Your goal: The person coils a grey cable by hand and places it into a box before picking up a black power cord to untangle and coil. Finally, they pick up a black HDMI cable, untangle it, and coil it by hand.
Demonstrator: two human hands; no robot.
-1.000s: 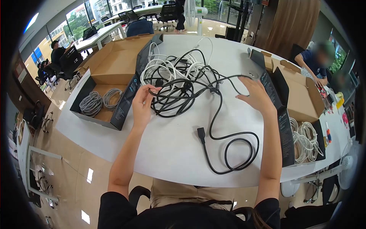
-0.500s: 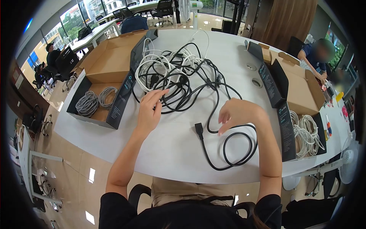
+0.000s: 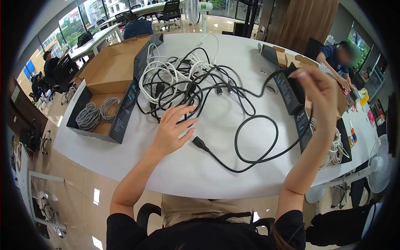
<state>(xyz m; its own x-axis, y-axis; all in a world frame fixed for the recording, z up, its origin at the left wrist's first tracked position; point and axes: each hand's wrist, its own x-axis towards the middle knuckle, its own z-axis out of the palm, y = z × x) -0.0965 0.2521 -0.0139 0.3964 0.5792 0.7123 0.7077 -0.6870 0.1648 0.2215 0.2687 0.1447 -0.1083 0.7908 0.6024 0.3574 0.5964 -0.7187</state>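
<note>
My right hand (image 3: 318, 89) is raised at the right, fingers pinched on a black power cable (image 3: 246, 160). From those fingers the cable runs left to the tangle and also drops into a wide loop on the table. Its black plug end (image 3: 201, 143) lies close to my left hand (image 3: 171, 129). That left hand is open, fingers spread at the near edge of the tangle. Black cords (image 3: 200, 89) are mixed with white cords (image 3: 143, 79) in this pile in the middle of the table.
At the left, an open box (image 3: 112, 137) holds coiled grey cables (image 3: 88, 117). Another open box (image 3: 287, 96) stands at the right, with white cables (image 3: 335, 152) partly behind my forearm. A tape roll (image 3: 271, 88) lies near it. A person (image 3: 335, 58) sits beyond.
My right hand has moved right and up, drawing the black cable out from the tangle. The cable's loop has widened and its plug has shifted left. My left hand has spread its fingers.
</note>
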